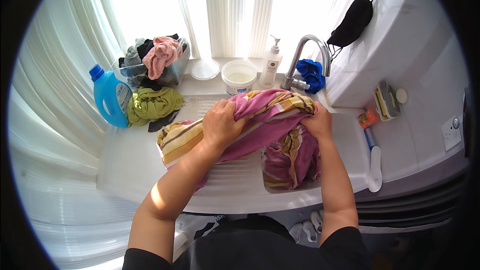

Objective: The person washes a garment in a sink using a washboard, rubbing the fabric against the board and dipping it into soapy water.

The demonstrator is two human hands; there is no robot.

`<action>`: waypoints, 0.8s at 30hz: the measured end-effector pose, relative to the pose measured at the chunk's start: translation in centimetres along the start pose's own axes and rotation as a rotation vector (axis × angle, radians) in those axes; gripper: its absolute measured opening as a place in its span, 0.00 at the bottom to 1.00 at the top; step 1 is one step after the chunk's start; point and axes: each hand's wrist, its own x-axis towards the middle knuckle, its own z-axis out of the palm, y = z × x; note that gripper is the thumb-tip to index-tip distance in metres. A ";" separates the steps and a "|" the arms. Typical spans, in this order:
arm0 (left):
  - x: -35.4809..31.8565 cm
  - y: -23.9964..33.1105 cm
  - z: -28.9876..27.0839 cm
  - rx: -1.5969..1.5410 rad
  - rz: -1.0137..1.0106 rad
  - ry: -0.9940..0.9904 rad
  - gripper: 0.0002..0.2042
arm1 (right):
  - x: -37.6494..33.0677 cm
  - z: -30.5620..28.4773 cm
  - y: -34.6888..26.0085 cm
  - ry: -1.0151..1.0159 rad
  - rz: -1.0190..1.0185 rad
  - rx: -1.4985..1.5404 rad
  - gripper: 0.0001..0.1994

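Note:
A large pink cloth with yellow and brown stripes (272,112) lies bunched over the white sink (240,197), part of it spread on the ribbed drainboard and part hanging into the basin. My left hand (220,122) grips a fold of it above the drainboard. My right hand (317,122) clutches another bunch over the basin. Both hands are closed on the fabric, about a hand's width apart. A curved metal tap (310,55) stands just behind the cloth.
At back left are a blue detergent bottle (111,96), a crumpled green cloth (152,104) and a clear tub of mixed clothes (155,60). A white bucket (239,77), pump bottle (271,65) and blue cloth (311,74) stand behind the sink. Brushes and a sponge sit at right.

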 end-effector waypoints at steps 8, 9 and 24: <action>-0.5 5.0 16.4 0.436 0.115 -0.900 0.44 | -4.1 6.9 9.3 -0.697 0.087 -0.641 0.49; -0.9 5.3 17.6 0.522 0.143 -0.957 0.43 | -5.0 8.1 10.0 -0.733 0.081 -0.642 0.48; -8.0 -1.9 37.6 1.205 0.181 -1.165 0.27 | -1.2 14.1 12.2 -0.733 0.024 -0.412 0.38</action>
